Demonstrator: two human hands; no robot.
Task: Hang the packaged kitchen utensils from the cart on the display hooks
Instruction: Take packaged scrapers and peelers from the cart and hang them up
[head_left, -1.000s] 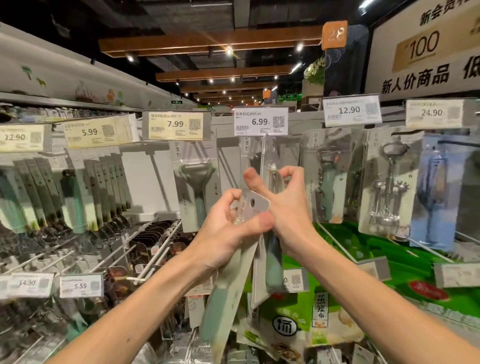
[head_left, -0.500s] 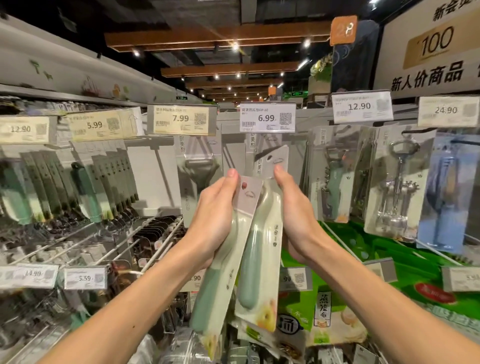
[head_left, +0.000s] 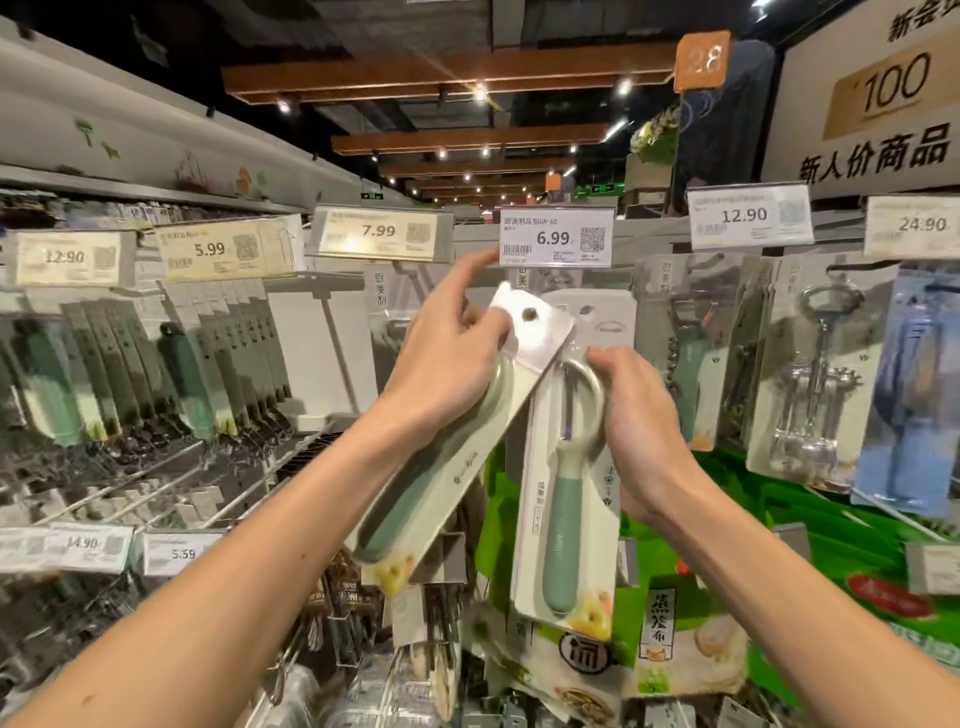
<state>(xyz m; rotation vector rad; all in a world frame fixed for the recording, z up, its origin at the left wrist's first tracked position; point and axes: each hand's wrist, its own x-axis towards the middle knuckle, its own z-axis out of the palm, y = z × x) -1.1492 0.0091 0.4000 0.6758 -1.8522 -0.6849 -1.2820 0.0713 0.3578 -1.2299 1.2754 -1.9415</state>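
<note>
Holding two peeler packs up at the bay under the 6.99 tag (head_left: 556, 236); we judge the step in hand is threading them onto the hook there, one at a time. Left grip (head_left: 447, 358) is closed round the tilted peeler pack (head_left: 441, 457), thumb on the white card just beside its hang hole (head_left: 530, 313), forefinger stretched up toward the tag's lower left corner; the pack leans top-right, its top corner overlapping the other card. Right grip (head_left: 641, 415) is curled round the right edge of the upright peeler pack (head_left: 566, 499) at blade-head level; that pack sits near vertical, its own hole just below the tag. We can't see the hook; tag, cards and hands cover it; can't tell whether either hole is on it yet.

How we'd do it well: upright pack first, it's already square to the rail; pull the tilted one left and down so its corner doesn't mask the second hole; pinch high on the card, close to the hole, so it doesn't flex; find the hook tip by feel with the forefinger, line hole to tip, push straight back; let go only once the card hangs free. Then level the tilted pack and repeat; printed faces forward. Corkscrew pack (head_left: 815, 384) hangs further right; avoid knocking it. Cart isn't in view.
</note>
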